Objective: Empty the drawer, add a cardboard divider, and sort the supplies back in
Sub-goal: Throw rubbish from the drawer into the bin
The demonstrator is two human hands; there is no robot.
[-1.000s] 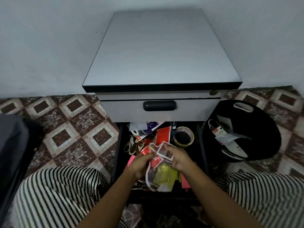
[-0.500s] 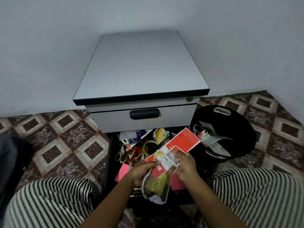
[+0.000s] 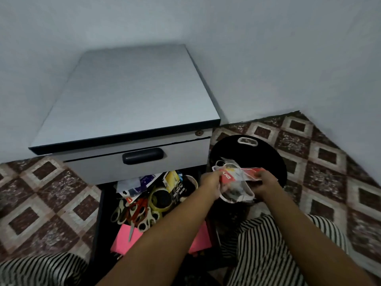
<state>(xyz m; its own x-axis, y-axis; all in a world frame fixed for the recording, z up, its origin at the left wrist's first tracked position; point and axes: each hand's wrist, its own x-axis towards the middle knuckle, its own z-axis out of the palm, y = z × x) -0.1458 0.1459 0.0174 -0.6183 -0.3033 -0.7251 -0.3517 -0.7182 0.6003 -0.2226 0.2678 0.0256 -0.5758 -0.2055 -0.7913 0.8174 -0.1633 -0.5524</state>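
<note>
The lower drawer (image 3: 98,219) of a grey cabinet (image 3: 132,96) stands pulled out, crammed with supplies: several scissors (image 3: 136,211), tape rolls (image 3: 161,198), a battery pack (image 3: 175,185), pink paper (image 3: 125,238). My left hand (image 3: 212,183) and my right hand (image 3: 265,183) both grip a bundle of red-and-clear blister packs (image 3: 237,180), held over a black round tray (image 3: 274,159) to the right of the drawer.
The cabinet's upper drawer with a black handle (image 3: 142,158) is closed. Patterned floor tiles (image 3: 329,162) spread on both sides. My striped trouser legs (image 3: 268,244) frame the drawer. A grey wall stands behind and to the right.
Both hands have carried the blister packs up out of the drawer and to the right, over the black tray. The view has swung right.
</note>
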